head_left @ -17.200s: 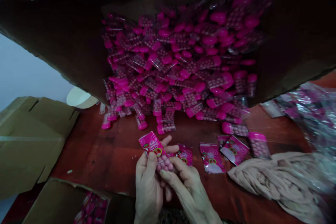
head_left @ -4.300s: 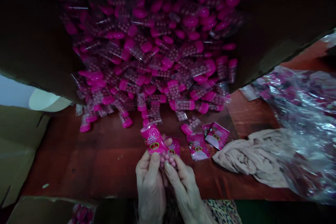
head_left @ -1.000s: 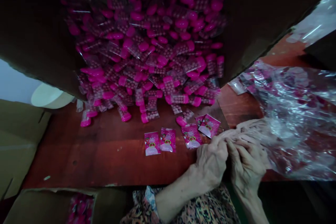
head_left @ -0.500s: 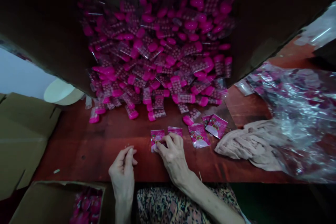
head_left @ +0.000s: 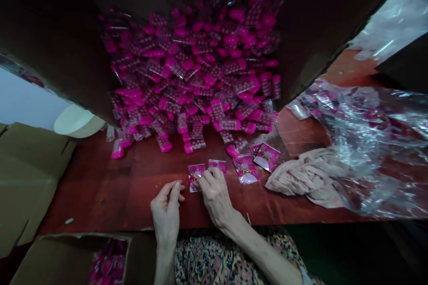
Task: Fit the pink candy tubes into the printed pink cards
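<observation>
Below the heap of pink bead-filled packets (head_left: 190,71), on a red tabletop (head_left: 110,187): two printed sachets (head_left: 195,177), side by side. Right hand (head_left: 216,196), fingertips (head_left: 202,178) pressing the left sachet; left hand (head_left: 166,209) apart, just beside it, nothing visibly held. Further below-right: two more sachets (head_left: 245,169), crumpled cloth (head_left: 301,182). Risk: a wrist nudging the heap could slide packets onto the sachets.
</observation>
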The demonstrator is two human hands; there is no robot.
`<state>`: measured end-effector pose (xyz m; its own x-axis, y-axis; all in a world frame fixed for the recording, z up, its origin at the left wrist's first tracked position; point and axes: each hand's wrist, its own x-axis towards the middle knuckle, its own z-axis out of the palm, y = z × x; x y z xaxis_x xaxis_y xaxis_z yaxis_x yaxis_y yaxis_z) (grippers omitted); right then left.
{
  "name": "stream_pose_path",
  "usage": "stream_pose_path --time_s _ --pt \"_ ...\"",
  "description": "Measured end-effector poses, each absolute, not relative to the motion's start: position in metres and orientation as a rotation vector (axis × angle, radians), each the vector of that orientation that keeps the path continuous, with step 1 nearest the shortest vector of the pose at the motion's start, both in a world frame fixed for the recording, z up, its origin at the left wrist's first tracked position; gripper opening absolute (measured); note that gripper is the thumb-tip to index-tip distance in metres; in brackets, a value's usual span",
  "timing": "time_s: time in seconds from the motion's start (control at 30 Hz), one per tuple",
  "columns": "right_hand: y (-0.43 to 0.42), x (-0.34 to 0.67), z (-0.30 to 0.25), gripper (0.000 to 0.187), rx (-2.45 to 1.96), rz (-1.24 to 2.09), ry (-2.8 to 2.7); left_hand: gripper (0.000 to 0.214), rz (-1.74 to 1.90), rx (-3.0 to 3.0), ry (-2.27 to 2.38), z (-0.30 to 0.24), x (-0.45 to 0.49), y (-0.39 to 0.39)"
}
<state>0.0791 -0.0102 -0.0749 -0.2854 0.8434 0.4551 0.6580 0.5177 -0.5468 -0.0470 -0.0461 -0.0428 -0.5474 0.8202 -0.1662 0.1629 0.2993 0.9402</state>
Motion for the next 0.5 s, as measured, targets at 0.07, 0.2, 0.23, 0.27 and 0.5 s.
stream_pose_path --time_s 0.07,0.2,0.23,0.27,0.5 --pt "-0.011 0.084 -0.068 0.021 -1.153 0.316 -1.992 0.033 1.290 0.816 1.848 -0.041 -0.044 -0.045" --pt "-0.018 0.090 -0.052 0.023 -1.002 0.304 -1.956 0.029 1.356 0.577 1.508 -0.029 -0.031 -0.035" --pt "-0.019 0.090 -0.049 0.023 -0.985 0.307 -1.942 0.025 1.362 0.492 1.428 -0.026 -0.027 -0.031" --pt "-0.020 0.090 -0.046 0.022 -0.989 0.305 -1.920 0.023 1.372 0.414 1.374 -0.023 -0.023 -0.027" --pt "-0.023 0.088 -0.038 0.014 -1.297 0.953 -1.399 0.022 1.500 0.208 1.328 -0.017 -0.001 -0.017"
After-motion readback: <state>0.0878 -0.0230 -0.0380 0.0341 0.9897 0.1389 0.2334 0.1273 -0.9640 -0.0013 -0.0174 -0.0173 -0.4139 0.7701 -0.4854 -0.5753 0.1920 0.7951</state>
